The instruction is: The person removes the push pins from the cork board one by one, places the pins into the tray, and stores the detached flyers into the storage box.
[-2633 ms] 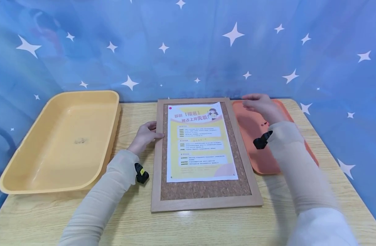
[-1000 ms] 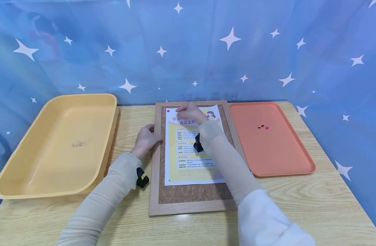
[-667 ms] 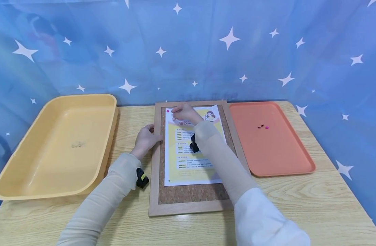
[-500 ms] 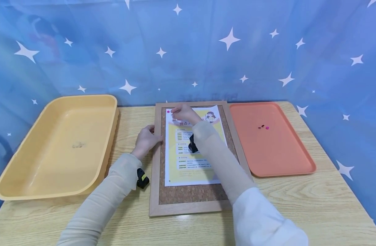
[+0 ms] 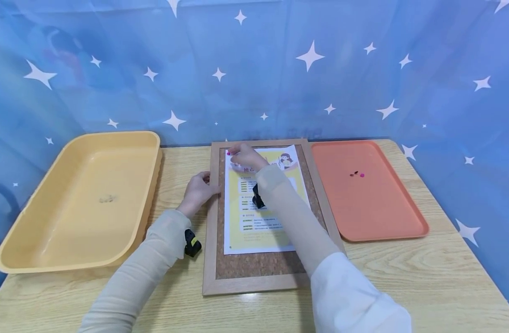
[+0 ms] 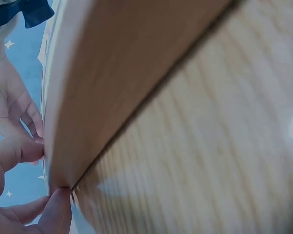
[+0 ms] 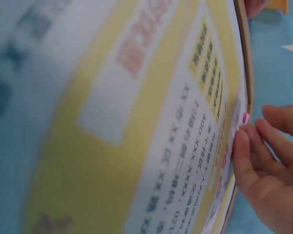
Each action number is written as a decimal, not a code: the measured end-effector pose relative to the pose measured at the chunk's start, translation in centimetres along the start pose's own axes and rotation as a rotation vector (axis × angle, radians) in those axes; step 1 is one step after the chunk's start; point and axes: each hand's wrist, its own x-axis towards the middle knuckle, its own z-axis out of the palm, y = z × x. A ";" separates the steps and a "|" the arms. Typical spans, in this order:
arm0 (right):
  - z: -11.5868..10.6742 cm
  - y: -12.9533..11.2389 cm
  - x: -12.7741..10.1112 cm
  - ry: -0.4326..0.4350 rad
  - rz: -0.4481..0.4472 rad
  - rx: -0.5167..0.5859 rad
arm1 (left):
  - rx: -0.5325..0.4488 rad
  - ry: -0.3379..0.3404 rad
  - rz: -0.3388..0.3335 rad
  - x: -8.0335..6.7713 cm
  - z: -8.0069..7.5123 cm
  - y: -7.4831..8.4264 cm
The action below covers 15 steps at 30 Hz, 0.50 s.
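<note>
Matt wooden frame (image 5: 210, 217) around rough cork (image 5: 258, 263), smooth paper flyer (image 5: 260, 212).

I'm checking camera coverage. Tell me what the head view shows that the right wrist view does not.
Only the head view shows the yellow tray, the orange tray with small bits on it, and the left hand resting on the cork board's frame. Only the right wrist view shows the fingers close against the pink pin. Both show the flyer and the right hand at its top corner.

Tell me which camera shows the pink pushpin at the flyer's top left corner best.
The right wrist view: the pink pushpin sits sharp beside the right hand fingertips. The head view shows it only as a tiny dot on the flyer. The left wrist view misses it.
</note>
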 end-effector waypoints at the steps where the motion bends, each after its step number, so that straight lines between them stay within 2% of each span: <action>1: 0.1 0.0 0.1 0.002 0.001 -0.010 | -0.007 -0.005 0.002 0.0 0.0 0.0; 9: 0.5 -0.4 0.4 0.010 0.005 -0.078 | -0.059 -0.053 0.016 0.3 -0.5 -0.5; 15: 0.4 -0.6 0.3 -0.017 -0.006 -0.098 | -0.051 -0.058 0.014 0.3 -0.5 -0.4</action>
